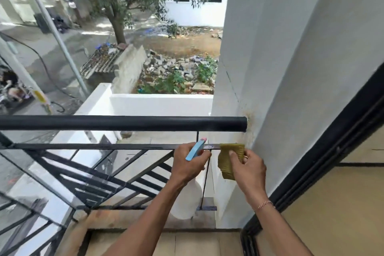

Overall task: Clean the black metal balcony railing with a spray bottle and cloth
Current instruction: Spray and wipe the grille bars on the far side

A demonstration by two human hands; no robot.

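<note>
The black metal railing (124, 123) runs across the view, its round top bar ending at the white wall on the right. Below it lies a flat black crossbar (93, 146) with slanted bars underneath. My left hand (187, 165) grips a white spray bottle (186, 199) by its blue trigger head, whose pink nozzle points at the crossbar. My right hand (247, 170) holds a folded olive-green cloth (229, 159) pressed on the crossbar's right end, close to the wall.
A white wall column (270, 68) stands right of the railing, stained where the top bar meets it. A black door frame (324, 143) slants at far right. Tan floor tiles lie below. Beyond the railing are a white ledge, rubble and a tree.
</note>
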